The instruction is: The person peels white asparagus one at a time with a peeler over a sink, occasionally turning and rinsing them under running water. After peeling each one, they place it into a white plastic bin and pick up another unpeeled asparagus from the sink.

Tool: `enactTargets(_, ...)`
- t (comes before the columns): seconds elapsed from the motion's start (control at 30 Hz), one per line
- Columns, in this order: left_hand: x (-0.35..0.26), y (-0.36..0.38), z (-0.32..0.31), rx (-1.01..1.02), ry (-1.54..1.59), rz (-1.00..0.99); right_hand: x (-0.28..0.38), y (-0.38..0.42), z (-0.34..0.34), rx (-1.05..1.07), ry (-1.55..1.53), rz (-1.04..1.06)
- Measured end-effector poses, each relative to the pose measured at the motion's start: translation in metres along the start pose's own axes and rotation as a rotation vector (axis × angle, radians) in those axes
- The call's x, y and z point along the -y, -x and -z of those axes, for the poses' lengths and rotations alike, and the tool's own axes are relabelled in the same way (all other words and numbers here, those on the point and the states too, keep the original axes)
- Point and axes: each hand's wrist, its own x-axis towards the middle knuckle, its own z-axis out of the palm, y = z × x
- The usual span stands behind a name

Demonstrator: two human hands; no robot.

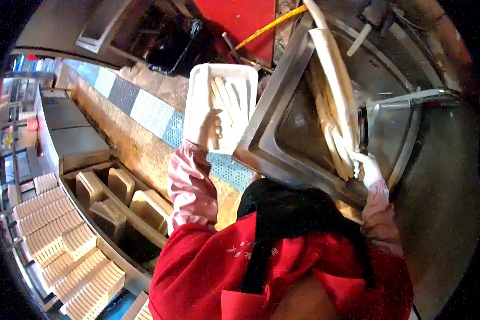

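My left hand [210,128] is over a white plastic tub [252,80], its fingers curled round what looks like a pale stick; glare blurs the grip. Several pale, peeled-looking sticks [228,98] lie inside the tub. At the sink, my right hand [365,168], in a pink sleeve, closes on the lower end of a long pale stick [333,69]. That stick leans lengthwise across the metal sink [280,128]. More long, browner sticks [325,117] rest beneath it in the basin. Their exact kind cannot be made out.
A faucet spout [405,97] reaches over the sink from the right. Behind the tub lie a black plastic bag [181,50] and a yellow rod [272,25]. Blue mats [149,112] cover part of the floor. Stacked pale trays [64,234] and a counter with bins [120,184] stand left.
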Motion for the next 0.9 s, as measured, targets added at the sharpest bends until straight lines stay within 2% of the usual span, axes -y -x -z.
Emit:
enactTargets(0.03,0.017,-0.010,0.028,-0.073,0.013,0.067,-0.004,0.004,-0.004,-0.001,0.016,-0.016)
enactTargets(0.07,0.042,-0.022,0.050,-0.229,0.078,0.064,-0.006,0.008,-0.008,-0.036,0.033,-0.078)
enactTargets(0.1,0.074,-0.042,0.087,-0.232,0.089,0.073,-0.008,0.010,-0.012,-0.073,0.048,-0.137)
enactTargets(0.17,0.124,-0.077,0.151,-0.162,0.106,0.278,-0.013,0.011,-0.014,-0.086,0.065,-0.148)
enactTargets(0.23,0.108,-0.066,0.116,-0.464,0.039,0.371,-0.013,0.018,-0.018,-0.152,0.087,-0.162)
enactTargets(0.27,0.127,-0.077,0.118,-0.694,-0.099,0.265,-0.011,0.023,-0.023,-0.196,0.094,-0.142)
enactTargets(0.3,0.140,-0.091,0.119,-0.754,-0.224,0.264,-0.011,0.024,-0.025,-0.207,0.096,-0.145)
enactTargets(0.37,0.147,-0.115,0.111,-0.788,-0.474,0.218,-0.013,0.026,-0.025,-0.204,0.072,-0.112)
enactTargets(0.5,0.090,-0.123,0.066,-0.753,-0.749,-0.052,-0.024,0.033,-0.023,-0.202,-0.081,-0.099)
enactTargets(0.53,0.068,-0.118,0.046,-0.733,-0.769,-0.159,-0.026,0.037,-0.024,-0.246,-0.049,0.000)
enactTargets(0.57,0.043,-0.106,0.022,-0.702,-0.768,-0.292,-0.018,0.048,-0.025,-0.202,-0.054,0.055)
enactTargets(0.6,0.016,-0.092,-0.006,-0.649,-0.754,-0.458,-0.014,0.053,-0.021,-0.234,-0.050,0.063)
enactTargets(0.63,-0.011,-0.072,-0.038,-0.560,-0.736,-0.625,-0.010,0.057,-0.018,-0.256,-0.043,0.075)
enactTargets(0.67,-0.026,-0.060,-0.071,-0.408,-0.752,-0.894,-0.007,0.062,-0.015,-0.277,-0.056,0.083)
enactTargets(0.7,-0.038,-0.053,-0.099,-0.243,-0.829,-0.934,-0.006,0.068,-0.011,-0.294,-0.028,0.129)
enactTargets(0.73,-0.036,-0.043,-0.138,-0.168,-0.834,-0.797,-0.005,0.069,-0.009,-0.305,0.000,0.174)
enactTargets(0.77,-0.028,-0.035,-0.173,-0.044,-1.040,-0.959,-0.005,0.072,-0.007,-0.311,-0.019,0.176)
enactTargets(0.8,-0.003,-0.053,-0.193,0.141,-1.054,-0.951,-0.008,0.073,-0.004,-0.332,0.028,0.182)
enactTargets(0.83,0.030,-0.079,-0.211,0.282,-1.150,-0.749,-0.010,0.076,-0.001,-0.352,0.076,0.185)
enactTargets(0.9,0.084,-0.112,-0.246,0.494,-1.660,-0.534,-0.015,0.085,0.003,-0.369,0.042,0.126)
